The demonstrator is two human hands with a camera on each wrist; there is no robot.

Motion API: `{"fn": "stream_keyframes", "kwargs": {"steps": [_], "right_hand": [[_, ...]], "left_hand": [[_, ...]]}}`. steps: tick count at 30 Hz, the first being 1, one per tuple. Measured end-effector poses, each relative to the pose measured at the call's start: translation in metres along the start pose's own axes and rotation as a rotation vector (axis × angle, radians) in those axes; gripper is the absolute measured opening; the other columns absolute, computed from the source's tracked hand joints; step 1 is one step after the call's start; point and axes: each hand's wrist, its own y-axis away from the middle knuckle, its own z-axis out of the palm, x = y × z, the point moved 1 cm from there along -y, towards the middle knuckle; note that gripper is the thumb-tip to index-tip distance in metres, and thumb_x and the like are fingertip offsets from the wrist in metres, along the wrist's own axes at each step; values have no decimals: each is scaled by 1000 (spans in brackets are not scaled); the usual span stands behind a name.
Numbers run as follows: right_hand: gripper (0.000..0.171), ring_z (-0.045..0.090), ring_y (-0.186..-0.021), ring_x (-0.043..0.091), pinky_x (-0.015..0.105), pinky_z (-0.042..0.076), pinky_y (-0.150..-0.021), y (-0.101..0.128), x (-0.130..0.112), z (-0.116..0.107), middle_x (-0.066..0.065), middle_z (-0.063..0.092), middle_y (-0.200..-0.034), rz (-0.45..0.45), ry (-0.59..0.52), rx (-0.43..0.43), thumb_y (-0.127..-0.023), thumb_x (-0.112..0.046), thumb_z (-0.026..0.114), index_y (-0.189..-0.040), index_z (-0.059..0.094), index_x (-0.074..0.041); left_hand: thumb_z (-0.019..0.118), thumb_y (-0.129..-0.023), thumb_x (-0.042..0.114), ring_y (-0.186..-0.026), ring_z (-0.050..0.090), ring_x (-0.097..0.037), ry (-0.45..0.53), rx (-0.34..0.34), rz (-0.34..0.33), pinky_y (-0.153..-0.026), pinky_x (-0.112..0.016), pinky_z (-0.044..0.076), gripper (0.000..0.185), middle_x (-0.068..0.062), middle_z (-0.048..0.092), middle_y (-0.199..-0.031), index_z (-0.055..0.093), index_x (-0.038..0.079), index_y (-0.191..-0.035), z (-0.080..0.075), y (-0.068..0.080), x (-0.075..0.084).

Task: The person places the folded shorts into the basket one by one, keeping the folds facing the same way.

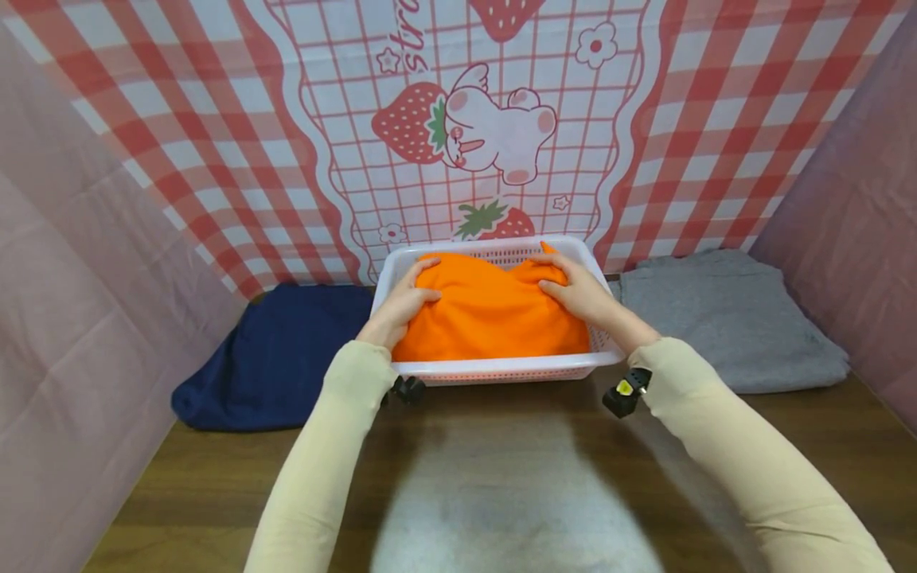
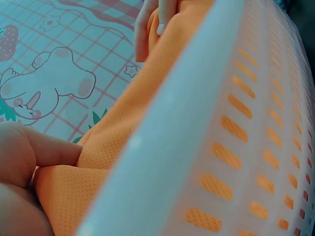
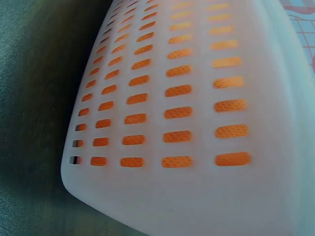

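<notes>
Wood-grain tabletop: nearest you, bearing a folded navy cloth left, a folded grey cloth right.
White perforated basket: between these, beyond your forearms.
Orange mesh-textured cloth: inside the basket; probably light, soft, limp, unbreakable, best held by opposite sides.
Left hand: your thumb and finger pinch its left side.
Right hand: your partly curled fingers and thumb pinch its far right.
Strawberry-print backdrop: farthest.
</notes>
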Motion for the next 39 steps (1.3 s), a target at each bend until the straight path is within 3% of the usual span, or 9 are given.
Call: {"fn": "stream_keyframes", "kwargs": {"steps": [5,12,20,26,31,39], "right_hand": [[48,39,-120,31,47,29,-103,-1,3,2,17,33,-142,75,-6,2,-93,-21,50,-138,38,-13],[54,34,-123,34,47,28,-103,-2,8,1,22,25,-145,105,35,5,-93,-19,51,-143,30,-12],[62,34,-122,34,48,25,-105,-6,15,0,23,24,-145,142,73,-23,-91,-21,53,-145,23,-12],[81,29,-127,33,47,22,-108,-9,16,-2,21,17,-148,167,68,-123,-85,-27,62,-147,12,-12],[93,27,-128,33,47,18,-109,-12,17,0,23,16,-148,168,95,-209,-81,-27,67,-147,4,-9],[97,24,-128,34,50,14,-109,-8,18,4,23,14,-148,201,136,-277,-80,-29,67,-147,0,-11]], "left_hand": [[50,-88,2,-125,36,-22,-8,15,-39,-105,-38,26,54,-2,30,-143,38,26,-134,0,2,-3],[51,-87,2,-127,33,-24,-49,20,-99,-107,-40,25,54,-2,26,-145,35,25,-134,-2,0,-7],[50,-88,0,-128,31,-26,-152,-71,-98,-106,-43,24,57,-5,22,-146,30,25,-135,-9,-4,-6],[51,-83,-4,-124,32,-26,-221,-160,-102,-104,-42,27,65,-8,21,-144,26,26,-135,-15,-8,0],[53,-82,-3,-125,27,-25,-270,-247,-128,-104,-44,23,69,-8,18,-144,23,28,-136,-19,-5,2],[52,-83,-4,-127,24,-27,-277,-285,-173,-107,-45,21,70,-9,12,-143,22,30,-135,-20,1,-4]]}}
